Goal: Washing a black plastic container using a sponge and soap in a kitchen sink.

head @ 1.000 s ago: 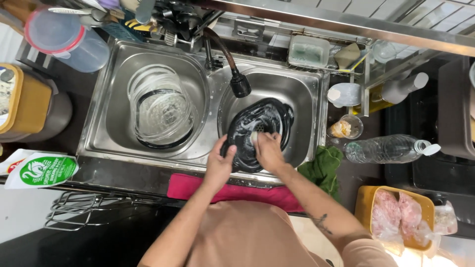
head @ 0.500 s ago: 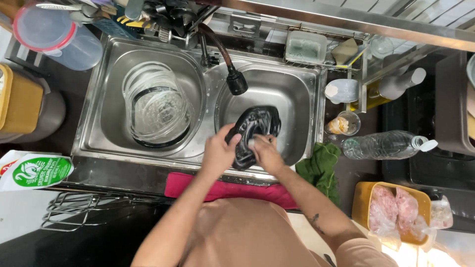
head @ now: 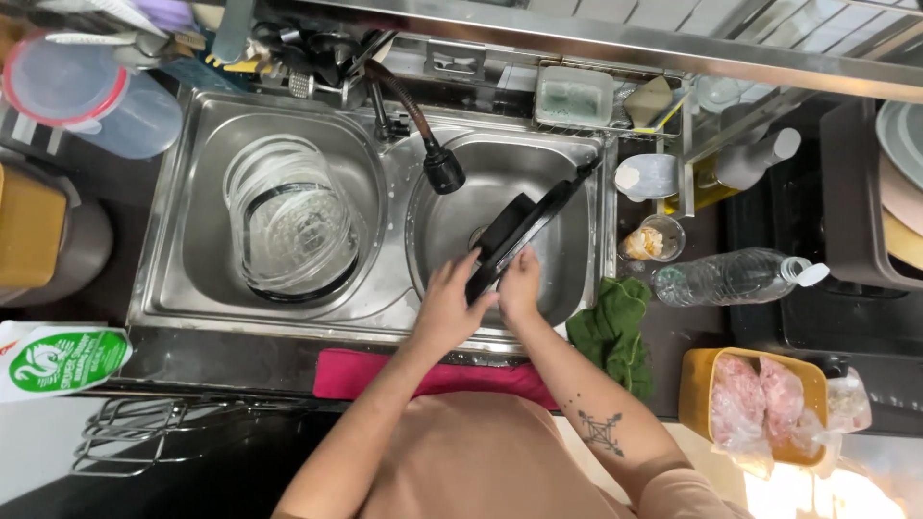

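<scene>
A black pan (head: pixel 524 234) stands tilted on its edge in the right basin of a steel double sink (head: pixel 389 322), its rim running up toward the basin's far right corner. My left hand (head: pixel 445 308) grips its lower edge. My right hand (head: pixel 520 285) presses against the pan's face just beside the left; whether it holds a sponge is hidden. A black pull-down faucet head (head: pixel 443 171) hangs above the basin's left side.
Stacked glass dishes (head: pixel 288 226) fill the left basin. A pink cloth (head: pixel 361 373) lies along the sink's front edge, a green cloth (head: pixel 612 332) at its right. A plastic bottle (head: pixel 733 277), a yellow tray of raw meat (head: pixel 755 402) and a lidded jug (head: pixel 91 96) stand around.
The pan lay nearly flat in the right basin with soap suds on it; both hands have since tipped it up onto its edge.
</scene>
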